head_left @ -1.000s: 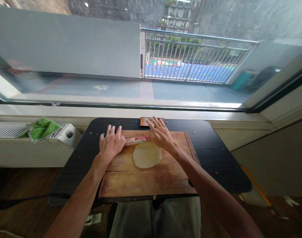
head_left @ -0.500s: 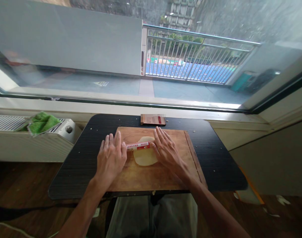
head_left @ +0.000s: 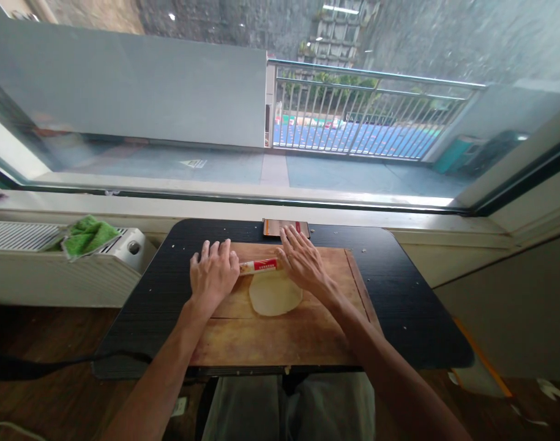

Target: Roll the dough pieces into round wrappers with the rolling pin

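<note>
A rolling pin [head_left: 264,265] wrapped in a red and white printed label lies crosswise on the wooden board [head_left: 280,343]. My left hand [head_left: 212,271] rests flat over its left end, fingers stretched out and pointing away from me. Over the right end lies my right hand [head_left: 303,260], also flat with straight fingers. Both ends of the pin are hidden beneath my hands. A thin, pale, roughly round sheet of dough [head_left: 276,295] lies on the board, and the pin is at its far edge.
The board sits on a black table [head_left: 412,312] with small crumbs scattered about. A phone [head_left: 273,228] lies at the table's far edge, close to my right fingertips. To the left, a green cloth [head_left: 89,236] is draped on a white radiator [head_left: 68,275]. A window stands behind the table.
Both hands and the rolling pin have moved away from me across the dough, from its middle to its far edge. The pin has turned, showing another part of its label.
</note>
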Demonstrator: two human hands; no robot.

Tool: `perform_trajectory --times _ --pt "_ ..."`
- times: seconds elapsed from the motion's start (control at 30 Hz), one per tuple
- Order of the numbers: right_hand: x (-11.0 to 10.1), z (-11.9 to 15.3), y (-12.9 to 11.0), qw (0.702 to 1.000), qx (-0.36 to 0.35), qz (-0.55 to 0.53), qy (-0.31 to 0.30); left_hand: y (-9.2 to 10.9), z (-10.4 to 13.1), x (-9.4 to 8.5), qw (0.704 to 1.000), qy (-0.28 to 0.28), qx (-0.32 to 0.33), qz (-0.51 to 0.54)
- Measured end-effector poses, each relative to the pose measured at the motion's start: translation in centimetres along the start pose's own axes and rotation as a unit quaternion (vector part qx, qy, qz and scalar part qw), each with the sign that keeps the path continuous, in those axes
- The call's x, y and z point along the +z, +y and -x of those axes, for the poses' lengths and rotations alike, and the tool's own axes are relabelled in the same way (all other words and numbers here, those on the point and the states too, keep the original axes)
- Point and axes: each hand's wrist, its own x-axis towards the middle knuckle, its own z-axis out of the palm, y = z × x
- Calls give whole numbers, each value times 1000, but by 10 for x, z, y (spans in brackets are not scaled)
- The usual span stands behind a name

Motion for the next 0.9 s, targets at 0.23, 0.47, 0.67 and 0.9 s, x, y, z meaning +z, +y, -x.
perform_trajectory --times 0.23,0.47,0.67,0.9 --pt "2 -2 7 998 -42 -1 37 10 -14 -3 1000 7 23 -9" --pt "-10 16 9 985 -171 2 18 7 -11 2 996 58 68 0" --pt "-21 15 17 986 -163 10 -7 17 -15 -18 999 -27 33 -12" --pt "-41 10 43 997 -77 19 3 60 -61 -44 999 -42 29 -9"
